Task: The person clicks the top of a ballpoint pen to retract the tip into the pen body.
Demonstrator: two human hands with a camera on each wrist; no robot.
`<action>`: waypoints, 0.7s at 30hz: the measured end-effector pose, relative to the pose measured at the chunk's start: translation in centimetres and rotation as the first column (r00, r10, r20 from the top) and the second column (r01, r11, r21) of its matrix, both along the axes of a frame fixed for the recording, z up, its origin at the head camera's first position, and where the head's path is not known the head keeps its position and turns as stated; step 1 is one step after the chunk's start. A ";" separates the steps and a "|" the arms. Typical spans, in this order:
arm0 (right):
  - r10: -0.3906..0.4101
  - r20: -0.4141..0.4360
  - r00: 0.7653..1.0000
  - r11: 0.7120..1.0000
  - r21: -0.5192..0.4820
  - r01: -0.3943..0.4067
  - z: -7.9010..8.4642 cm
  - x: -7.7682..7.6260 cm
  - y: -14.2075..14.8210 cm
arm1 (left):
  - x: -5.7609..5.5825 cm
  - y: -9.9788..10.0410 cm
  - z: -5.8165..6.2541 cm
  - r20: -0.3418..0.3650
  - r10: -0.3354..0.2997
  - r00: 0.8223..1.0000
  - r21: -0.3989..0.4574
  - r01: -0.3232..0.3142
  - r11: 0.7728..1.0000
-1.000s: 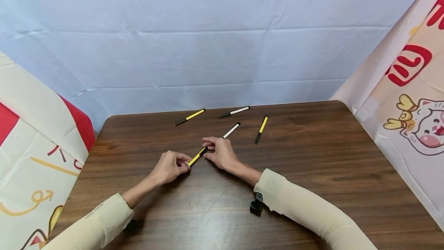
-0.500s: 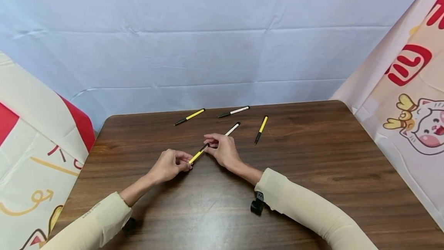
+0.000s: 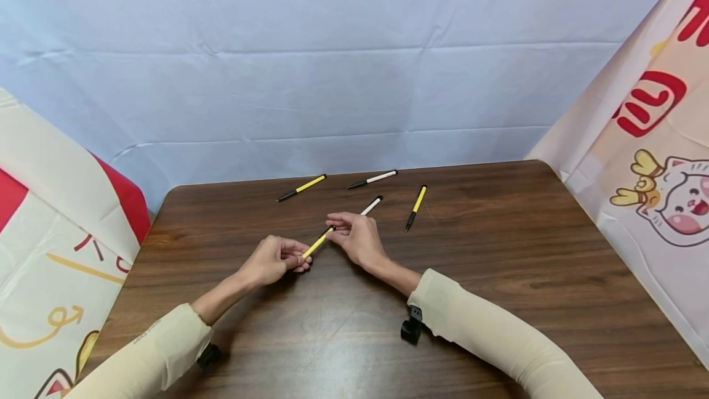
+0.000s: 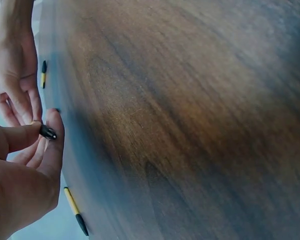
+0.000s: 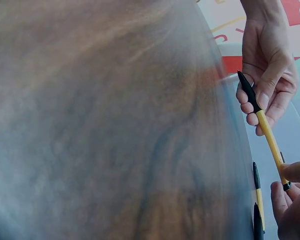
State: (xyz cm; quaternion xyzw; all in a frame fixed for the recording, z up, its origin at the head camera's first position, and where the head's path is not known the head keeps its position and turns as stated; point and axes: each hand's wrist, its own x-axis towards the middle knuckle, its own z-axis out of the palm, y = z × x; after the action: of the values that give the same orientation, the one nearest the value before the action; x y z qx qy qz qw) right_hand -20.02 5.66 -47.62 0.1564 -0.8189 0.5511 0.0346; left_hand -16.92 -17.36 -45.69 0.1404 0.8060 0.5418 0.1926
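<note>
A yellow pen (image 3: 317, 245) with a black grip slants between my two hands over the table. At its lower end, my left hand (image 3: 268, 262) pinches the black grip with thumb and fingers; the dark tip (image 4: 49, 132) pokes out in the left wrist view. My right hand (image 3: 359, 242) holds the clip end between thumb and fingers, plain in the right wrist view, where the pen (image 5: 270, 135) shows almost whole. Just beyond the right hand lies a white pen (image 3: 372, 205), its lower part hidden by that hand.
Toward the back of the brown wooden table (image 3: 498, 233) lie a yellow pen (image 3: 311, 183) on the left, another white pen (image 3: 382, 176) in the middle and a second yellow pen (image 3: 420, 199) to the right. A pale cloth (image 3: 354, 79) hangs behind the far edge.
The held yellow pen has shifted slightly up and right in the head view. My left hand has moved a little with it; my right hand has edged slightly away. The lying pens stay put.
</note>
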 end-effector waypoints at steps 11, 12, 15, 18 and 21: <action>-0.026 0.079 0.997 0.998 -0.057 0.030 0.0 -0.1 -0.1 | -0.3 0.0 0.3 0.018 0.007 1.000 0.000 -0.007 1.000; -0.028 0.090 0.996 0.997 -0.063 0.033 0.0 -0.1 -0.1 | -0.3 0.1 0.4 0.025 0.012 1.000 0.002 -0.012 1.000; -0.034 0.132 0.991 0.995 -0.092 0.046 0.1 -0.2 0.0 | -0.4 0.2 0.4 0.049 0.012 0.999 0.024 -0.013 1.000; -0.043 0.167 0.985 0.990 -0.128 0.065 0.1 -0.2 0.0 | -0.4 0.3 0.4 0.082 0.012 0.997 0.065 -0.018 0.998; -0.040 0.198 0.979 0.980 -0.184 0.077 0.1 -0.3 -0.1 | -0.4 0.5 0.4 0.114 0.009 0.993 0.112 -0.022 0.994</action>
State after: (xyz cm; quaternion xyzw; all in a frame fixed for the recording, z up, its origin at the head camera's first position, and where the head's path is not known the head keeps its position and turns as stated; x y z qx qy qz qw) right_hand -20.32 5.53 -47.50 0.0738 -0.7663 0.6381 -0.0139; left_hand -17.30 -16.90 -45.25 0.1140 0.7630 0.5949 0.2256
